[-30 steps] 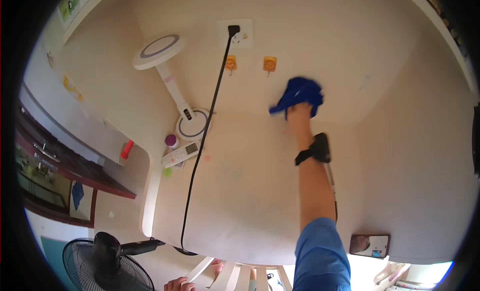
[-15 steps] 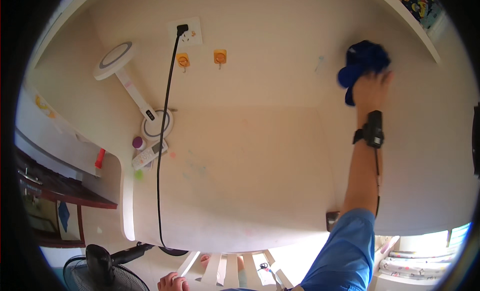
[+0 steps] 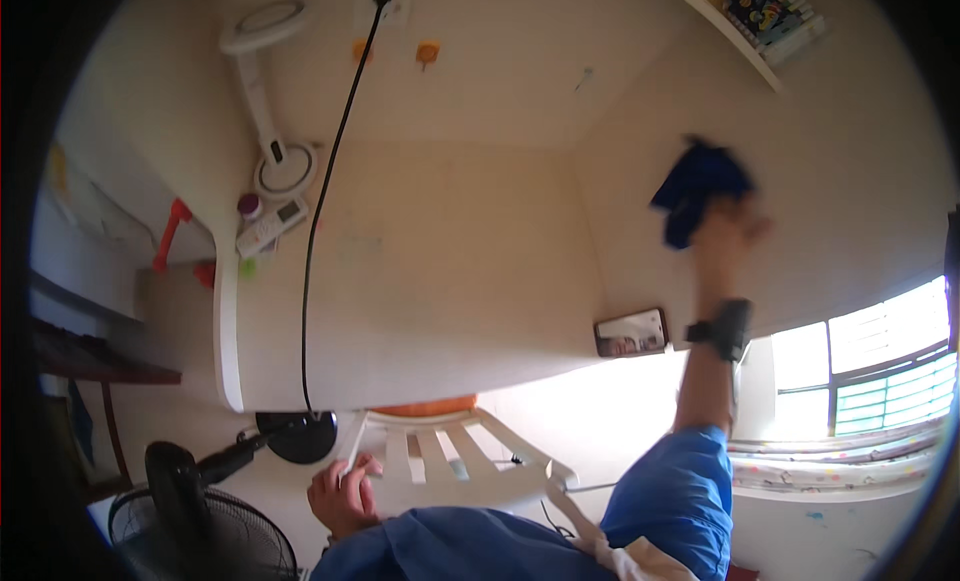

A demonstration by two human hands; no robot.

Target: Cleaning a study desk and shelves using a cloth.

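Note:
My right hand (image 3: 725, 236) presses a dark blue cloth (image 3: 700, 191) against the right side wall (image 3: 800, 201) of the desk nook; hand and cloth are blurred by motion. Its arm stretches up from a blue sleeve, with a black device strapped at the wrist. Low in the view, my left hand (image 3: 345, 491) has its fingers curled at the edge of a white slatted chair (image 3: 480, 476) and appears to grip it.
A white desk lamp (image 3: 287, 169), a remote control (image 3: 272, 227) and a purple-lidded jar (image 3: 249, 205) stand at the left of the desktop (image 3: 430, 271). A black cable (image 3: 325, 191) crosses it. A phone (image 3: 631, 333) lies by the front right edge. A black fan (image 3: 190, 511) is lower left.
My right hand has drawn the blue cloth nearer, down along the right side wall. The whole view has shifted, bringing the window and more of the chair into sight. My left hand stays at the chair.

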